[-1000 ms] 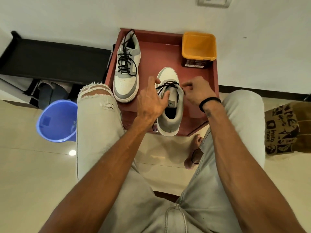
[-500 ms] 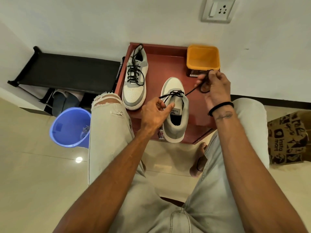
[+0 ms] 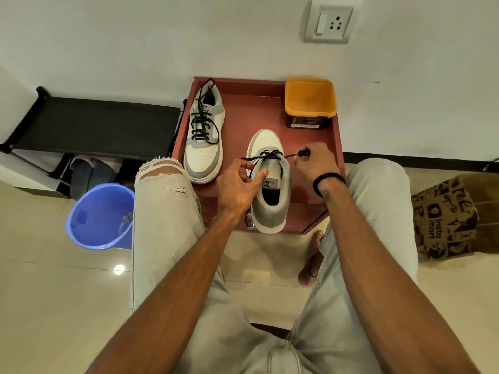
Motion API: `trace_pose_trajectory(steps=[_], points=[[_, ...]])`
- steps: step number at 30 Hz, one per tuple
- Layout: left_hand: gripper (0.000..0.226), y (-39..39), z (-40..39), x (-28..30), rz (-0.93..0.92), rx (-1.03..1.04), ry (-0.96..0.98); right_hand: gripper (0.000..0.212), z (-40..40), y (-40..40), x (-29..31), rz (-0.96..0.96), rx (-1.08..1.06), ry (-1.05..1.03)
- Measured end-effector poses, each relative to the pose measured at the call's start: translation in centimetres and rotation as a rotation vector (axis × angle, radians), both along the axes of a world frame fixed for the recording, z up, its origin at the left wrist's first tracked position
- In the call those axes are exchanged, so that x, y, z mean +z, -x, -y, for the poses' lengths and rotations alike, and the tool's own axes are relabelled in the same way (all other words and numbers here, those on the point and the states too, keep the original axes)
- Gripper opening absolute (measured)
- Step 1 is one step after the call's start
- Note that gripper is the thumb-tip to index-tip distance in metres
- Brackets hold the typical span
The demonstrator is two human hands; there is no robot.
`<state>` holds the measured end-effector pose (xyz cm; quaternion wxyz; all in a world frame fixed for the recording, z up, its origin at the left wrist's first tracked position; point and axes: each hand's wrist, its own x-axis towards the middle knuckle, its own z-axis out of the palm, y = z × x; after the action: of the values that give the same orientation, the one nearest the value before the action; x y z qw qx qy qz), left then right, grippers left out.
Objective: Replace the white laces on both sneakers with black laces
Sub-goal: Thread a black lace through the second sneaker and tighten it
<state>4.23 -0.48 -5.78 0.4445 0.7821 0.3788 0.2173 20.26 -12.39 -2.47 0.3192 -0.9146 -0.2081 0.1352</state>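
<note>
right hand has dropped from beside the orange tub toward the near sneaker | pinches black lace end (bunched) right of its toe | left hand grips other end, left of tongue | laced sneaker beyond, untouched

A home: tiled floor, shoe rack, wall socket.
</note>
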Motion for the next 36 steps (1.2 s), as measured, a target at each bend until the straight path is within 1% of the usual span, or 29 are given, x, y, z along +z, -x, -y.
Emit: trace_pose_trajectory(steps=[1,3,7,9,11,12,14,15,17,19,21,23,24,27,28,30,33,34,36], points=[[0.036,-0.1,0.0,0.0,-0.006,0.006,0.004,0.011,0.0,-0.2,0.1,0.003,-0.041,-0.070],[0.037,-0.2,-0.1,-0.3,-0.019,0.021,0.012,0.007,0.0,-0.8,0.2,-0.060,-0.151,-0.237],[0.042,-0.4,0.0,-0.4,-0.011,0.049,0.036,0.010,-0.1,-1.2,0.8,-0.329,-0.344,-0.563],[0.046,-0.4,-0.1,-0.5,-0.025,0.048,0.064,0.008,-0.2,-0.9,1.3,-0.501,-0.375,-0.813],[0.052,-0.4,-0.3,-0.8,-0.030,0.040,0.113,0.006,-0.1,-0.7,2.0,-0.600,-0.411,-1.035],[0.056,-0.4,-0.4,-0.8,-0.037,0.034,0.136,0.008,0.0,-0.6,2.4,-0.628,-0.432,-1.114],[0.058,-0.4,-0.4,-0.5,-0.053,0.014,0.156,0.007,0.2,-0.9,2.7,-0.682,-0.465,-1.240],[0.056,-0.4,-0.3,-0.3,-0.056,0.007,0.167,0.005,0.4,-1.1,2.8,-0.716,-0.476,-1.293],[0.050,-0.5,-0.2,0.2,-0.048,-0.012,0.193,0.008,0.7,-1.3,2.8,-0.803,-0.503,-1.392],[0.045,-0.7,-0.2,0.4,-0.049,-0.031,0.203,0.011,0.9,-1.4,2.7,-0.867,-0.527,-1.433],[0.041,-0.8,-0.2,0.5,-0.057,-0.038,0.213,0.009,0.9,-1.2,2.8,-0.836,-0.523,-1.335],[0.045,-0.9,-0.3,0.3,-0.071,-0.035,0.250,0.003,0.9,-1.0,2.6,-0.698,-0.509,-1.117],[0.051,-0.9,-0.3,0.2,-0.085,-0.030,0.285,0.007,0.9,-0.9,2.4,-0.599,-0.477,-0.978],[0.073,-1.2,-0.6,-0.2,-0.123,-0.016,0.401,0.016,0.9,-0.2,1.8,-0.327,-0.284,-0.575],[0.075,-1.3,-0.7,-0.1,-0.108,0.000,0.455,0.019,0.8,0.2,1.7,-0.274,-0.205,-0.472],[0.061,-1.5,-0.9,-0.2,-0.082,0.009,0.520,0.022,0.7,1.0,1.5,-0.257,-0.074,-0.321],[0.037,-1.6,-1.3,-0.6,-0.121,-0.055,0.440,0.021,0.5,1.6,1.4,-0.285,-0.006,-0.167],[0.034,-1.5,-1.3,-0.7,-0.125,-0.074,0.423,0.019,0.5,1.7,1.4,-0.277,0.004,-0.132],[0.033,-1.6,-1.4,-0.7,-0.125,-0.087,0.383,0.023,0.4,1.8,1.5,-0.257,-0.014,-0.099]])
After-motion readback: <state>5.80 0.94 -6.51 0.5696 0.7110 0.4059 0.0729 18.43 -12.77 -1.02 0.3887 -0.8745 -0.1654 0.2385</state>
